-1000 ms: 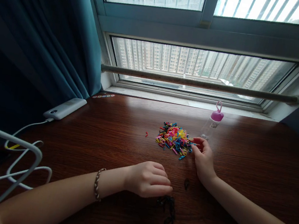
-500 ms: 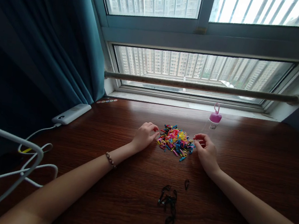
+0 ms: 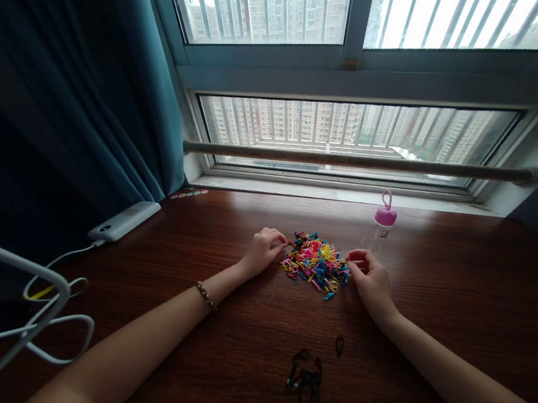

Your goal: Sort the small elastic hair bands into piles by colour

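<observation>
Left hand (image 3: pixel 264 250) – palm down on the table (image 3: pixel 462 291), fingers curled together, tips touching the left fringe of the pile of small coloured elastic bands (image 3: pixel 314 265). Whether a band is caught under those fingertips cannot be told. A braided bracelet (image 3: pixel 206 294) sits on that wrist.

Right hand (image 3: pixel 371 281) – at the pile's right fringe, thumb and forefinger drawn close as if pinching; anything between them is too small to make out.

Pile lies mid-table, nearer the far edge by the window than the near edge. Pink, yellow, blue, some black, all tangled loosely. Judgement: each band is near weightless, soft, stretchy, and clings to its neighbours. A broad grab would likely drag a clump. Best hold looks like a fingertip pinch on a single loop at the outer fringe, lifted slowly so the others fall away. Smooth wood – loose bands may slide or flick off.

Toward the near edge, well apart from the pile, a small cluster of black bands (image 3: pixel 307 386), with one stray black band (image 3: pixel 339 345) between the cluster and the right hand.

Just beyond the pile on its right, toward the far edge, a clear bottle with a pink cap (image 3: pixel 383 222) stands upright.

Left edge: a white power bank (image 3: pixel 124 220), its white cable (image 3: pixel 29 320) looping toward the near-left corner, beside a teal curtain (image 3: pixel 67 63).
</observation>
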Motion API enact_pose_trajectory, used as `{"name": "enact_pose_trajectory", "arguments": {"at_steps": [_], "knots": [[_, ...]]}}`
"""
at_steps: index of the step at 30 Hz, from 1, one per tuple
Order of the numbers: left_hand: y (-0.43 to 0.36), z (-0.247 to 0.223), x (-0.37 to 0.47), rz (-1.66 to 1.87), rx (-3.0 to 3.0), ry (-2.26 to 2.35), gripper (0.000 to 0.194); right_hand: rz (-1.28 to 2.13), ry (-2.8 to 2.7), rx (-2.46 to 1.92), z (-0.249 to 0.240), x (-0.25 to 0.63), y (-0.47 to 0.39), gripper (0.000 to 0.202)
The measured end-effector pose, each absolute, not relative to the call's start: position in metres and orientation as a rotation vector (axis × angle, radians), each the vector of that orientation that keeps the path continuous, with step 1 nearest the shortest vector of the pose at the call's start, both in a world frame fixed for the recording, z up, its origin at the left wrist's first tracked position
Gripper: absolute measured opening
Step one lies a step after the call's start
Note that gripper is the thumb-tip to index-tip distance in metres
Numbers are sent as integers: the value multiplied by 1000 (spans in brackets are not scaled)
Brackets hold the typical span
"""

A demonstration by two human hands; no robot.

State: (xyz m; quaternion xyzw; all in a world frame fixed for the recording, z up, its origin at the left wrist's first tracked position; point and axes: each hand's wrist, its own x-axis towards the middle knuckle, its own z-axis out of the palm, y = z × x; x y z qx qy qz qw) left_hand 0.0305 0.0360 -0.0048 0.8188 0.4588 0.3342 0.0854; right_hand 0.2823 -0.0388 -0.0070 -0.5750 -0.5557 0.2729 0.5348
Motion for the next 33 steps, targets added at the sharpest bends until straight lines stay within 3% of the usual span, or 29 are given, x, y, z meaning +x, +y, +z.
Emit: {"name": "enact_pose_trajectory", "arguments": {"at_steps": [7,14,27,33], "knots": [[38,-9,27,1138,2333,1334,16,639,-1374,-1421,-8,281,-38,14],[24,-1,34,1144,2690,1130,14,387,-1432,-1652,-5,283,-42,13],[-74,24,75,801,3156,-223,9,460,-1537,-1529,-4,281,-44,15],[-78,22,80,573,3102,-376,10,314,-1596,-1618,-3,280,-46,18]]}}
